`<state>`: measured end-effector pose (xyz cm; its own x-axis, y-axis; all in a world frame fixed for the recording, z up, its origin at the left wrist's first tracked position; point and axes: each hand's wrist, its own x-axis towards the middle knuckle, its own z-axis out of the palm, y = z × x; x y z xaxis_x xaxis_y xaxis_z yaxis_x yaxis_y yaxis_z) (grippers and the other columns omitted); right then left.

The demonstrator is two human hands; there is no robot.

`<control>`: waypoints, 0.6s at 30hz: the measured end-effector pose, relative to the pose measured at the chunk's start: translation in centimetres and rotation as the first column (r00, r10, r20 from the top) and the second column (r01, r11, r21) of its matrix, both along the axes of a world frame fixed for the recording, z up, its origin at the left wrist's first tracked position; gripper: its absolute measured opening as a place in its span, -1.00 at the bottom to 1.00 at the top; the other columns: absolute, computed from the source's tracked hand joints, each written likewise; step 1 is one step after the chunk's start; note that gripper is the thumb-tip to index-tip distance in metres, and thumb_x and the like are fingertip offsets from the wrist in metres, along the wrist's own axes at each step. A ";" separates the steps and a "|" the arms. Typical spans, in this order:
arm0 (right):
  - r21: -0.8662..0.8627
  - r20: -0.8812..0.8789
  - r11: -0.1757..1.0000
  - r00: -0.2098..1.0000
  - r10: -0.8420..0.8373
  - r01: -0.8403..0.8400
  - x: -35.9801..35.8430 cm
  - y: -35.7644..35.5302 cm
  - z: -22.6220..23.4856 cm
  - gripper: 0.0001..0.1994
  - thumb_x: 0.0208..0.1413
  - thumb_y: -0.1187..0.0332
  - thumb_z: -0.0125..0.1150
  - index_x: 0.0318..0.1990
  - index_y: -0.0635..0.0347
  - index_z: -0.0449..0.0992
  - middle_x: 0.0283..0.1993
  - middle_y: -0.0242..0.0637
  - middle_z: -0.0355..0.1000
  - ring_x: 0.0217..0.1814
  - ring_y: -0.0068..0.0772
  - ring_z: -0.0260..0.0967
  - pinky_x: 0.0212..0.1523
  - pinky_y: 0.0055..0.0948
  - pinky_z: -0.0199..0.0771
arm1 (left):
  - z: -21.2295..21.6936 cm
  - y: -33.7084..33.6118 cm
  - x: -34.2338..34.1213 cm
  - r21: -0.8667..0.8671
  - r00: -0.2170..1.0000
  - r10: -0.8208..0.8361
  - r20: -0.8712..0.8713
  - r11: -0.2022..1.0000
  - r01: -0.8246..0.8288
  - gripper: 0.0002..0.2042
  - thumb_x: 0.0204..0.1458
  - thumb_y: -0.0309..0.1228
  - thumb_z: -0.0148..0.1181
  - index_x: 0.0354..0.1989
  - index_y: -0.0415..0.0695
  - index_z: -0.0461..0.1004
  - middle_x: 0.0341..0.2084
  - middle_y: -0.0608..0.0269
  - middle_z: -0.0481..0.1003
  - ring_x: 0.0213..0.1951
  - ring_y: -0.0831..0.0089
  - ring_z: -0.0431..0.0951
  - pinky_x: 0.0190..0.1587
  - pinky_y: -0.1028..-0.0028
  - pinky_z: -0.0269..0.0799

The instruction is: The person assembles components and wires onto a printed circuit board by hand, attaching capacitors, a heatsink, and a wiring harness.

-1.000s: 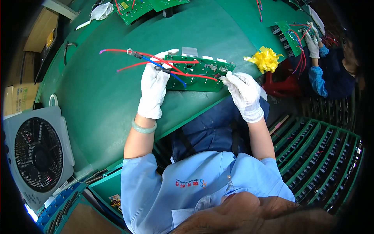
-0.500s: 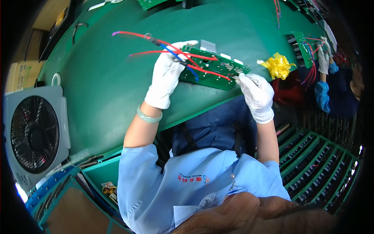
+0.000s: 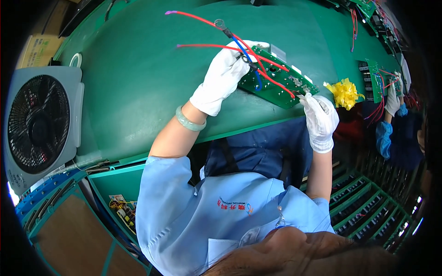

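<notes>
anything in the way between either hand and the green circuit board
Nothing visible blocks either one: the left hand holds the circuit board by its left end, and the right hand has its fingertips at the right end. Red wires and a blue wire cross near the left hand.

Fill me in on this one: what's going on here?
A person in white gloves holds a green circuit board tilted above the green table. The left hand grips its left end, where red wires and a blue wire cross over. The right hand's fingertips are at its right end; what they pinch is too small to tell. A yellow bundle lies to the right, and beyond it a co-worker's gloved hand is at another board.
</notes>
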<state>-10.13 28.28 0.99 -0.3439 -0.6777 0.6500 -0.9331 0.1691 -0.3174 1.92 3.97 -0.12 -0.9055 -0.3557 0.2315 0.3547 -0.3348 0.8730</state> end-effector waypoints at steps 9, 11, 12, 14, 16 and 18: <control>0.047 -0.092 0.999 0.996 -0.011 0.015 0.2 -0.2 1.0 -0.66 -0.29 0.58 0.39 -0.24 0.16 0.57 -0.36 -0.24 0.45 -0.41 -0.29 0.43 -0.43 -0.44 0.43 | -0.1 -0.2 -0.1 -0.015 1.000 -0.007 0.030 1.000 0.007 -0.61 0.05 -0.48 0.07 0.06 -0.27 0.20 0.09 -0.04 0.29 0.03 0.36 0.37 0.18 0.34 0.19; 0.058 -0.101 0.997 0.994 -0.046 0.052 0.7 -0.3 1.0 -0.66 -0.29 0.58 0.40 -0.24 0.16 0.57 -0.36 -0.23 0.46 -0.40 -0.29 0.43 -0.42 -0.44 0.43 | -0.3 -0.3 0.0 -0.008 0.999 -0.028 0.023 1.000 0.028 -0.62 0.05 -0.47 0.07 0.05 -0.26 0.21 0.09 -0.03 0.28 0.01 0.41 0.37 0.17 0.36 0.20; 0.068 -0.117 0.993 0.989 -0.089 0.098 0.8 -0.4 1.0 -0.66 -0.29 0.58 0.40 -0.24 0.17 0.57 -0.35 -0.23 0.46 -0.39 -0.29 0.43 -0.41 -0.45 0.43 | -0.4 -0.2 -0.1 -0.005 0.999 -0.024 0.026 1.000 0.025 -0.62 0.05 -0.47 0.07 0.05 -0.26 0.21 0.09 -0.03 0.28 0.01 0.41 0.37 0.17 0.36 0.20; 0.046 -0.151 0.995 0.986 -0.075 0.083 0.7 -0.5 0.8 -0.66 -0.30 0.60 0.40 -0.24 0.17 0.57 -0.35 -0.24 0.47 -0.37 -0.30 0.44 -0.39 -0.46 0.44 | -0.3 -0.2 -0.3 -0.047 1.000 -0.005 0.005 0.999 0.006 -0.63 0.04 -0.47 0.08 0.03 -0.25 0.22 0.09 -0.03 0.28 0.01 0.42 0.37 0.17 0.36 0.20; 0.024 -0.091 0.998 0.995 -0.051 0.054 0.6 -0.4 0.7 -0.65 -0.31 0.61 0.40 -0.25 0.17 0.57 -0.34 -0.26 0.47 -0.34 -0.31 0.44 -0.37 -0.46 0.45 | -0.2 -0.3 -0.2 -0.046 1.000 -0.011 0.022 0.999 0.012 -0.62 0.04 -0.46 0.08 0.03 -0.25 0.22 0.10 -0.05 0.28 0.02 0.39 0.38 0.18 0.36 0.19; 0.035 -0.076 0.999 0.997 -0.033 0.036 0.7 -0.5 0.9 -0.66 -0.31 0.61 0.40 -0.25 0.18 0.57 -0.34 -0.26 0.47 -0.35 -0.31 0.44 -0.37 -0.45 0.45 | -0.4 -0.3 -0.3 -0.052 1.000 -0.020 -0.001 0.998 0.020 -0.63 0.05 -0.47 0.07 0.04 -0.25 0.22 0.10 -0.05 0.28 0.02 0.38 0.38 0.18 0.35 0.19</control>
<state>-9.41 27.81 1.89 -0.3189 -0.6900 0.6498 -0.9474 0.2122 -0.2396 1.66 3.69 -0.48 -0.9121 -0.3246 0.2505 0.3495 -0.2958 0.8890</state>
